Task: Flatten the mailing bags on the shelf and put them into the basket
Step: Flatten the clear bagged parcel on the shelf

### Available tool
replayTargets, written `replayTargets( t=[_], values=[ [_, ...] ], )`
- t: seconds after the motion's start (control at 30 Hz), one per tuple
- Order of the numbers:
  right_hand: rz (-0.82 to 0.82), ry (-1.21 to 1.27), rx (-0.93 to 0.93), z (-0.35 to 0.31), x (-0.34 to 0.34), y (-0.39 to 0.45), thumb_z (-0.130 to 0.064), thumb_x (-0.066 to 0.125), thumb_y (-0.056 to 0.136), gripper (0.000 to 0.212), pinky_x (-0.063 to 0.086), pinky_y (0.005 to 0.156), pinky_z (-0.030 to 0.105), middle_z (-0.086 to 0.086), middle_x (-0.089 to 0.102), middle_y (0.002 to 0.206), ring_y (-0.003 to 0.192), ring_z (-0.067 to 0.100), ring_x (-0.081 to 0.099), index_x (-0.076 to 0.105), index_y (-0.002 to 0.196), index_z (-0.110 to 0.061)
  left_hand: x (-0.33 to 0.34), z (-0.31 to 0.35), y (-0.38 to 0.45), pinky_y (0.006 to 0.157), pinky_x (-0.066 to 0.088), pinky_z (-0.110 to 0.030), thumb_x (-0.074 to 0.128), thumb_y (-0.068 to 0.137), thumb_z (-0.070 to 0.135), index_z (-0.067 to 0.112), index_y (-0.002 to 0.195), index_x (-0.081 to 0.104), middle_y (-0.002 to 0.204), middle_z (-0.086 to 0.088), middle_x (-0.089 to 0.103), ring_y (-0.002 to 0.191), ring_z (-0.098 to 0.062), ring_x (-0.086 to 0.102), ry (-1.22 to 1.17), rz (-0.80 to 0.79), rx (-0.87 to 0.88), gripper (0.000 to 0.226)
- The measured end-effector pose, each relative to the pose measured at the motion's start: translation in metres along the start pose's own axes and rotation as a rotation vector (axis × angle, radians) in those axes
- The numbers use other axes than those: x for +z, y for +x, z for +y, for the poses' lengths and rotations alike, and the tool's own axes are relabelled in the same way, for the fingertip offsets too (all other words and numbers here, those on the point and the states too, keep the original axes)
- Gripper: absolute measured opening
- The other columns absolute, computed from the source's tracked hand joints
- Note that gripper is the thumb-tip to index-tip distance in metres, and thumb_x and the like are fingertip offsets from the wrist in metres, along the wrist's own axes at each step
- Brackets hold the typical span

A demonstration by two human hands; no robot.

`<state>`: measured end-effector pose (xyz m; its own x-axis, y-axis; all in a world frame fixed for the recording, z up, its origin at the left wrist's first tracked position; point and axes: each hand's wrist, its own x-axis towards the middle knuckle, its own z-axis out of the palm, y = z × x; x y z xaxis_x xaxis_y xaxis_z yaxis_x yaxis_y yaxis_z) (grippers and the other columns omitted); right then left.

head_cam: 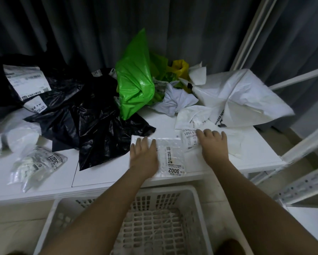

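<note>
We are pressing a white mailing bag point(170, 155) flat on the shelf point(103, 173), at its front edge, directly above the basket point(195, 203) that sits below and toward us. Our left hand point(144, 155) is lying on the bag's left end with the fingers straight and spread, palm down, gripping nothing. Our right hand point(212, 144) is lying palm down on the right end, fingers extended, over a second label reading 3505 point(189, 139); we cannot tell whether that label belongs to the same bag or to another one lying under it.

The bag's long axis is running left to right across the shelf front, between our two hands, and the label reading 3002 point(174, 163) is facing up in the gap between them. Both hands are touching the bag; neither is nearer than the other.

We are judging that the flattening step is nearly done here, since the bag is looking flat. The coming move turns on the basket lying straight back toward us and lower, so the bag would need sliding off the shelf edge.

The black bags point(77, 115), the green bag point(134, 78) and the big white bag point(241, 94) are sitting crumpled farther back, untouched.
</note>
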<state>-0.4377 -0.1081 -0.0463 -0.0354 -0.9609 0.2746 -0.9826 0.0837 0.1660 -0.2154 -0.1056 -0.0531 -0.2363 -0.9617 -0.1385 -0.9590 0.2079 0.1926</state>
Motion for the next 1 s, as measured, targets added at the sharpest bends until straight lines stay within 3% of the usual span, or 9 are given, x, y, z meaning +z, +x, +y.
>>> replayTargets(
  t=[0.1, 0.23, 0.33, 0.4, 0.57, 0.67, 0.77, 0.87, 1.0],
  values=[
    [0.164, -0.033, -0.048, -0.004, -0.016, 0.011, 0.006, 0.068, 0.058, 0.039, 0.049, 0.083, 0.057, 0.016, 0.064, 0.077, 0.069, 0.037, 0.063, 0.069, 0.096, -0.005, -0.016, 0.005, -0.003, 0.118, 0.0, -0.043, 0.037, 0.099, 0.03, 0.019, 0.153, 0.008, 0.159, -0.011, 0.001, 0.147, -0.03, -0.005, -0.139, 0.082, 0.035, 0.062],
    [0.194, 0.061, -0.18, -0.011, -0.02, 0.009, 0.01, 0.073, 0.047, 0.034, 0.052, 0.059, 0.042, 0.015, 0.059, 0.065, 0.055, 0.034, 0.058, 0.067, 0.077, -0.004, -0.032, 0.012, -0.01, 0.119, 0.006, -0.041, 0.039, 0.1, 0.032, 0.019, 0.153, 0.01, 0.159, -0.009, 0.004, 0.147, -0.027, 0.0, -0.227, 0.096, 0.098, 0.061],
    [0.328, 0.161, -0.217, -0.018, -0.034, 0.01, -0.001, 0.051, 0.066, 0.024, 0.046, 0.05, 0.034, 0.014, 0.059, 0.069, 0.057, 0.033, 0.057, 0.068, 0.083, -0.004, -0.04, 0.014, -0.017, 0.118, 0.01, -0.041, 0.042, 0.099, 0.03, 0.018, 0.153, 0.01, 0.159, -0.008, 0.005, 0.147, -0.027, 0.003, -0.313, 0.128, 0.124, 0.064],
    [0.449, 0.203, -0.291, -0.027, -0.047, 0.014, -0.009, 0.039, 0.069, 0.037, 0.046, 0.055, 0.033, 0.012, 0.061, 0.074, 0.063, 0.031, 0.059, 0.069, 0.091, -0.006, -0.045, 0.012, -0.02, 0.118, 0.013, -0.04, 0.044, 0.097, 0.021, 0.016, 0.152, 0.013, 0.158, -0.01, 0.009, 0.146, -0.027, 0.008, -0.363, 0.233, 0.168, 0.064],
    [0.528, 0.15, -0.492, -0.067, -0.056, 0.007, -0.014, 0.046, 0.073, 0.033, 0.034, 0.067, 0.035, 0.004, 0.06, 0.078, 0.07, 0.026, 0.057, 0.069, 0.096, -0.013, -0.055, -0.006, -0.034, 0.117, 0.018, -0.038, 0.032, 0.085, 0.015, 0.009, 0.142, 0.041, 0.149, -0.012, 0.036, 0.141, -0.025, 0.028, -0.435, 0.486, 0.251, 0.058],
    [0.473, 0.195, -0.51, -0.096, -0.043, -0.007, -0.014, 0.046, 0.075, 0.028, 0.039, 0.064, 0.034, 0.003, 0.06, 0.077, 0.069, 0.024, 0.058, 0.069, 0.092, -0.014, -0.048, -0.019, -0.036, 0.116, 0.018, -0.035, 0.033, 0.089, 0.018, 0.009, 0.142, 0.042, 0.148, -0.011, 0.039, 0.141, -0.025, 0.03, -0.392, 0.459, 0.23, 0.054],
    [0.315, 0.438, -0.507, -0.114, -0.027, -0.019, -0.011, 0.05, 0.078, 0.026, 0.046, 0.066, 0.034, 0.007, 0.062, 0.083, 0.075, 0.025, 0.057, 0.068, 0.096, -0.009, -0.032, -0.03, -0.034, 0.118, 0.01, -0.039, 0.033, 0.099, 0.021, 0.014, 0.149, 0.028, 0.158, -0.007, 0.022, 0.147, -0.023, 0.011, -0.214, 0.263, 0.158, 0.05],
    [0.156, 0.577, -0.409, -0.115, -0.021, -0.027, -0.022, 0.05, 0.087, 0.033, 0.043, 0.089, 0.035, 0.011, 0.064, 0.105, 0.097, 0.027, 0.058, 0.064, 0.114, -0.006, -0.015, -0.035, -0.035, 0.118, 0.003, -0.042, 0.032, 0.101, 0.022, 0.016, 0.153, 0.012, 0.161, -0.004, 0.005, 0.148, -0.021, -0.002, -0.118, 0.089, 0.076, 0.056],
    [0.024, 0.455, -0.245, -0.11, -0.013, -0.031, -0.04, 0.028, 0.096, 0.052, 0.026, 0.111, 0.052, 0.011, 0.057, 0.131, 0.124, 0.029, 0.051, 0.057, 0.129, -0.011, -0.01, -0.031, -0.034, 0.119, 0.001, -0.041, 0.029, 0.101, 0.025, 0.015, 0.153, 0.008, 0.161, -0.006, 0.003, 0.148, -0.021, -0.003, -0.103, 0.078, 0.035, 0.057]
  ],
)
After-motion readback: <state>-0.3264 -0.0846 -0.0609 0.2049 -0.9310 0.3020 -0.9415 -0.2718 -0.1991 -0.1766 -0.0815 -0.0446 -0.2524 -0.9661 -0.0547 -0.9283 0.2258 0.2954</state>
